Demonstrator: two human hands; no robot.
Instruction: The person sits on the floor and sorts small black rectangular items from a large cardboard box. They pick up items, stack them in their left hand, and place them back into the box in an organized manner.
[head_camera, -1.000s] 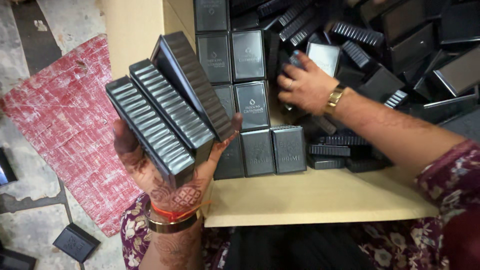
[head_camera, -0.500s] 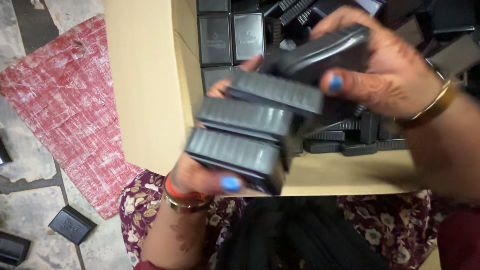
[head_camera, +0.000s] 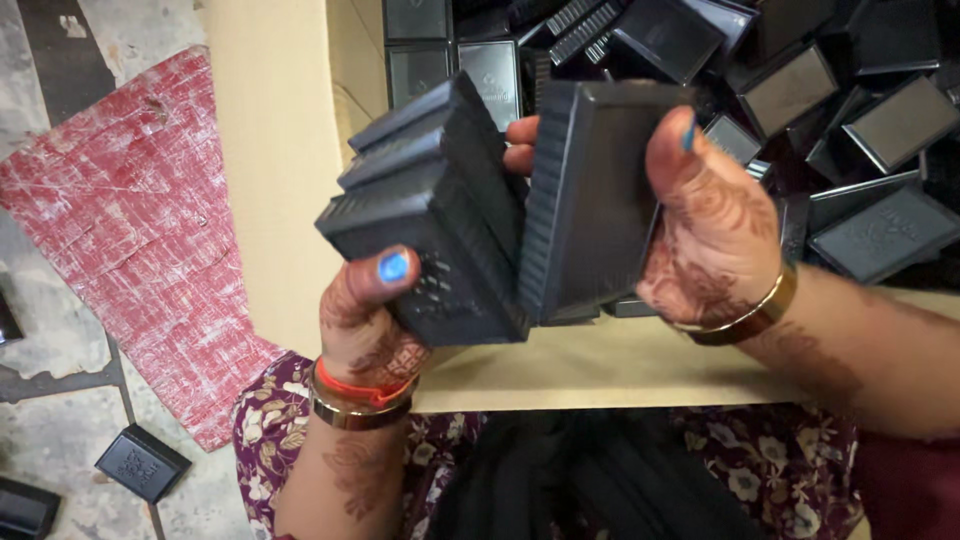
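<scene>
The left hand is gripping a stack of three flat, ribbed, dark grey plastic cases, thumb pressing the front edge and fingers hidden behind. The right hand is clasping a fourth matching dark grey plastic case, thumb over its top edge, and is bringing it up against the right side of the stack, touching at the lower corner. Both are being held above the near wall of the open brown cardboard box, which is holding many more loose dark cases.

For a clean join, the ribbed edges should be lined up flush before the left fingers are widening to take the added case; squeezing unevenly is likely to fan the stack. A red worn mat is lying on the floor at left.
</scene>
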